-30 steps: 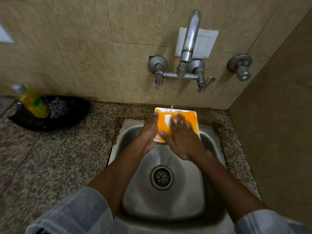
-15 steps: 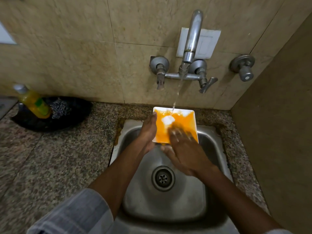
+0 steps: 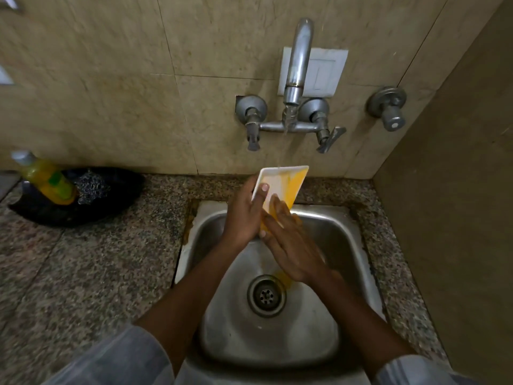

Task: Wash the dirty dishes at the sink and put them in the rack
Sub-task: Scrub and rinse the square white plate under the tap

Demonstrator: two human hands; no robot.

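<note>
A square white plate [image 3: 283, 184] smeared with orange sauce is held tilted over the back of the steel sink [image 3: 344, 234], under a thin stream from the wall tap [image 3: 297, 68]. My left hand [image 3: 244, 215] grips the plate's left edge, thumb on its face. My right hand [image 3: 291, 245] lies flat with fingers spread against the plate's lower part. Orange water runs down toward the drain [image 3: 267, 295].
On the granite counter at the left, a black dish [image 3: 111, 201] holds a yellow soap bottle [image 3: 47, 179] and a steel scrubber [image 3: 93, 187]. A second valve [image 3: 388, 107] sits on the wall at the right. A brown side wall closes the right side.
The plate has tilted up and turned so its left side faces me, with more white showing. My right hand has slid down toward its lower edge. Orange water now streaks the basin.
</note>
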